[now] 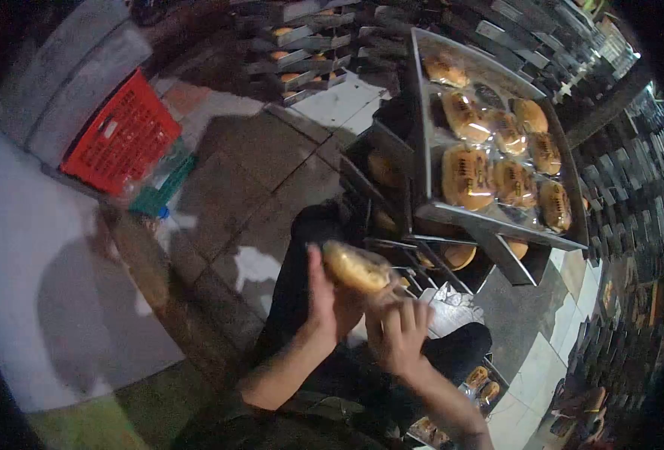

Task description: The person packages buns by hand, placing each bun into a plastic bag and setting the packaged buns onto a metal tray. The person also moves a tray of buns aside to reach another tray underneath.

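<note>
A golden bun [356,268] in a clear plastic bag rests in my left hand [327,304], with the thumb up along its side and the fingers beneath it. My right hand [401,334] is closed at the bag's right end, its fingers curled and slightly blurred. The plastic there is hard to make out. To the upper right, a metal tray [420,124] carries several bagged buns [468,177] with dark printing on the wrappers. It sits on top of other stacked trays, where more buns [459,256] show underneath.
A red plastic basket [126,135] stands at the left near a green item [163,185]. More bagged buns [479,379] lie low beside my right forearm. Racks of stacked trays [298,56] line the back, and others [624,202] line the right side. The floor is tiled.
</note>
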Demonstrator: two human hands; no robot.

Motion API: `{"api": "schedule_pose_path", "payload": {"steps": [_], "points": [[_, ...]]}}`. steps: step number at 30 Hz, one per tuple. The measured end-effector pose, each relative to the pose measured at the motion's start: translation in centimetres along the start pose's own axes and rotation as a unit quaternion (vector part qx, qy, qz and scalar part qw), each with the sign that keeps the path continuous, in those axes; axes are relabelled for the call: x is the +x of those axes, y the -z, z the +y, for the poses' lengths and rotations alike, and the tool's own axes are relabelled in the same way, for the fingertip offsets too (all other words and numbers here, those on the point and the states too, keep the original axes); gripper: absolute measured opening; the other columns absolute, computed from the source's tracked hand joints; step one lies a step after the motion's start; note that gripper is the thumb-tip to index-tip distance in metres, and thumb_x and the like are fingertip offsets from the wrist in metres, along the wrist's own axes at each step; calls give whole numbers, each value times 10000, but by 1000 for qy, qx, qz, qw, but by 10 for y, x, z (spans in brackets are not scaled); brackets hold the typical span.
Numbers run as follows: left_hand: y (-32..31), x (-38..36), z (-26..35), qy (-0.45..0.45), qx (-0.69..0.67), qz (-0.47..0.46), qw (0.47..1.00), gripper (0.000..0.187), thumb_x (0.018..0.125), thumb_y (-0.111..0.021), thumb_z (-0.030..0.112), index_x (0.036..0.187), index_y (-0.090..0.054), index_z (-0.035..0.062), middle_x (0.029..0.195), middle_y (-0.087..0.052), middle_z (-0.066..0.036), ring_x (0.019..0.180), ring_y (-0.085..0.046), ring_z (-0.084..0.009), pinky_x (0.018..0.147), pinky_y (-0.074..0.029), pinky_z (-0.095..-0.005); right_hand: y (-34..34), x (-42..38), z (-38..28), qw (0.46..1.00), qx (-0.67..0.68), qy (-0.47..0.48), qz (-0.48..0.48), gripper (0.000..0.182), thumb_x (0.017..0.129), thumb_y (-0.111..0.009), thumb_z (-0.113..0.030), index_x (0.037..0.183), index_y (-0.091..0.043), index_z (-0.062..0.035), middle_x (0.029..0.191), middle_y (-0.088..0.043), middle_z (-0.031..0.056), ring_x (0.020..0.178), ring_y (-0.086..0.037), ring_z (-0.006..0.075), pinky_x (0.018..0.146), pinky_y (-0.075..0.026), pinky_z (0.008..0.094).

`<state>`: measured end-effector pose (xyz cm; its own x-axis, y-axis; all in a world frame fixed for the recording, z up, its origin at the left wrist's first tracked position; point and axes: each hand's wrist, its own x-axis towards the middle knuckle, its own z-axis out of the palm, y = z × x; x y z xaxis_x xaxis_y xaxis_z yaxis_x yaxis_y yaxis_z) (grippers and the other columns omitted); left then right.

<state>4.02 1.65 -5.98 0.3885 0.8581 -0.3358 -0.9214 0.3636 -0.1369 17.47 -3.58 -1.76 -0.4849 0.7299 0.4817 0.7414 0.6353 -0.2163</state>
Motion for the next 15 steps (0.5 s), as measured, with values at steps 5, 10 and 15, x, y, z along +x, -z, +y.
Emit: {"api": "schedule_pose_path", "payload": {"steps": [5, 10, 15], "points": [[-39, 6, 22, -208, 149, 59, 965, 654, 802, -382, 624, 1246, -326, 148, 1284, -324, -111, 1121, -408, -334, 894, -379, -525, 83, 27, -30, 842, 323, 292, -318, 129, 724, -505, -250, 666, -474, -139, 642, -446, 39, 613, -460, 170, 572, -385, 288], [-63, -13, 9, -241, 222, -35, 944, 543, 856, -345, 548, 1249, -343, 172, 1223, -366, -79, 1125, -406, -337, 896, -363, -560, 31, 24, 4, 892, 372, -237, -101, 82, 836, -548, -103, 773, -531, -52, 773, -546, 100, 740, -546, 190, 647, -439, 277], [-67, -15, -4, -199, 181, -17, 963, 529, 843, -390, 538, 1228, -365, 176, 1197, -385, -80, 1091, -437, -330, 863, -386, -562, 37, -11, 6, 891, 402, -206, -52, 208, 758, -609, -35, 927, -491, -5, 847, -560, 149, 775, -570, 241, 633, -457, 303]]}}
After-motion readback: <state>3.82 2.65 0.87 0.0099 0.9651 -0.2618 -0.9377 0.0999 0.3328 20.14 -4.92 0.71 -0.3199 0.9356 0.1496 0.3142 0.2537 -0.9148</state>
